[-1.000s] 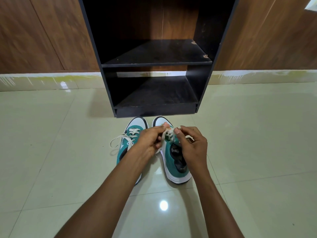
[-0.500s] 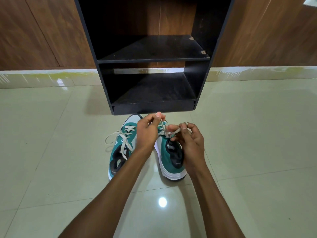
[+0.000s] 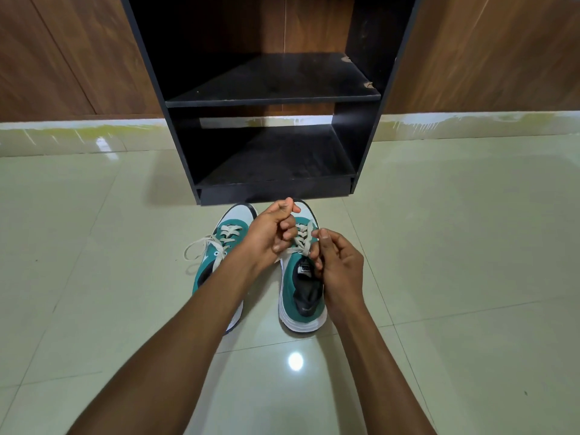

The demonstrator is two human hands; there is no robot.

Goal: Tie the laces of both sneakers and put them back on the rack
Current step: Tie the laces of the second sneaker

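On the tiled floor (image 3: pixel 455 246) in the head view, two teal and white sneakers stand side by side, toes pointing at the black rack (image 3: pixel 273 98) just beyond them, likely so they can slide straight in once tied. Both hands work over the right sneaker (image 3: pixel 303 296). The left hand (image 3: pixel 270 233) is curled into a narrow fist, seemingly pinching one strand of the cream lace (image 3: pixel 303 243) up near the toe end, while the right hand (image 3: pixel 340 265) closes its fingertips on the lace close to the tongue. Pulling from opposite ends like this looks meant to keep the lace taut while a knot is drawn; whether a knot has formed is hidden by the fingers. The left sneaker (image 3: pixel 219 255), partly under the left forearm, has its lace (image 3: pixel 201 249) loose, trailing onto the floor at its outer side, so it appears untied. The rack shows two shelves, both bare of shoes. Counted: two sneakers, two hands, one rack. Judging by this, the task is at an early stage.
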